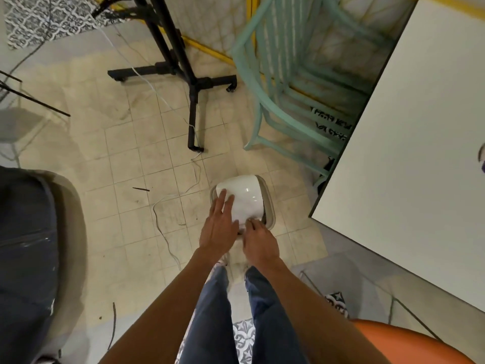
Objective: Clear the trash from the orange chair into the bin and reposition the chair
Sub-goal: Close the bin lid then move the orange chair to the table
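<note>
A small white bin (270,206) stands on the tiled floor in front of my feet, its white swing lid (245,197) tipped up. My left hand (219,227) lies flat with fingers spread on the lid's left side. My right hand (259,244) is at the bin's near rim, fingers curled down by the opening; whether it holds any trash is hidden. The orange chair (409,345) shows only as a curved edge at the bottom right, behind my right arm.
A white table (420,153) fills the right side. A teal chair (283,82) stands beyond the bin beside it. A black wheeled stand (194,82) and loose white cables (168,203) lie on the floor ahead. A dark object with a pale rim (26,245) sits at the left.
</note>
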